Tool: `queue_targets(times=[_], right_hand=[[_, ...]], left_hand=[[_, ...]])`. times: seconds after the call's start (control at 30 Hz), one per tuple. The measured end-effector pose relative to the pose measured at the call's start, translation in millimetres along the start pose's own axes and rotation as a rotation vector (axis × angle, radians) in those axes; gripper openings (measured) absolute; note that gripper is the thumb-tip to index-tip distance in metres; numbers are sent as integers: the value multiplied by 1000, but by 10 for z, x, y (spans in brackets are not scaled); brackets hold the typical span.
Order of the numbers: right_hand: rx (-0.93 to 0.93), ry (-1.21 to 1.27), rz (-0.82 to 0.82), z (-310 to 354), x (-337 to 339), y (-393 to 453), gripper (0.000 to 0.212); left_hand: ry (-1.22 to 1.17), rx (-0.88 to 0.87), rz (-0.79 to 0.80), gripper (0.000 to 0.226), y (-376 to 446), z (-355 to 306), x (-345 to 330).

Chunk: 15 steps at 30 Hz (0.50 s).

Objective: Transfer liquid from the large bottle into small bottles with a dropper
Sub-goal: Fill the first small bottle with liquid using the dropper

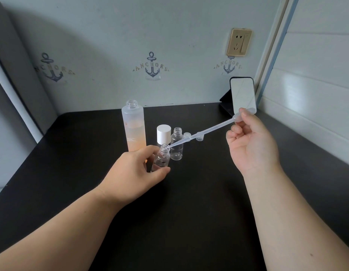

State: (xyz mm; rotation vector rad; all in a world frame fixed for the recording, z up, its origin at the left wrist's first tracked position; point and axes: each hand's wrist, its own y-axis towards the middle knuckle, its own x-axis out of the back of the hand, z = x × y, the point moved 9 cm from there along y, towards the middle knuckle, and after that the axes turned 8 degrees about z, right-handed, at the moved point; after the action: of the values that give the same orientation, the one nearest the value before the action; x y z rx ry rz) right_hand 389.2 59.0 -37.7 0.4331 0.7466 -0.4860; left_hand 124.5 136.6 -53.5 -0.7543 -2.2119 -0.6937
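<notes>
Big bottle (133, 126) sits at 12 o'clock on the table (71, 153). Small bottles (177, 145) are just at its 3 o'clock, phone (242, 95) way off at 2, against the wall.

The tall bottle (132, 126) looks frosted plastic. The 2 small bottles (177, 146) are clear and glossy. The table (189, 212) is matt black.

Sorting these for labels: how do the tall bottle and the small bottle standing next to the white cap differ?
The tall bottle is frosted and partly filled with peach liquid; the small bottle is clear and looks empty. The tall bottle is far taller and wider than the small bottle. Both stand upright and uncapped on the black table.
</notes>
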Motion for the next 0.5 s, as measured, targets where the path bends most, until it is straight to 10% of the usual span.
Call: queue_targets(times=[0.5], right_hand=[[18,-30,43,11,-8,19,14]], left_hand=[[4,2,-5,27,1,11,8]])
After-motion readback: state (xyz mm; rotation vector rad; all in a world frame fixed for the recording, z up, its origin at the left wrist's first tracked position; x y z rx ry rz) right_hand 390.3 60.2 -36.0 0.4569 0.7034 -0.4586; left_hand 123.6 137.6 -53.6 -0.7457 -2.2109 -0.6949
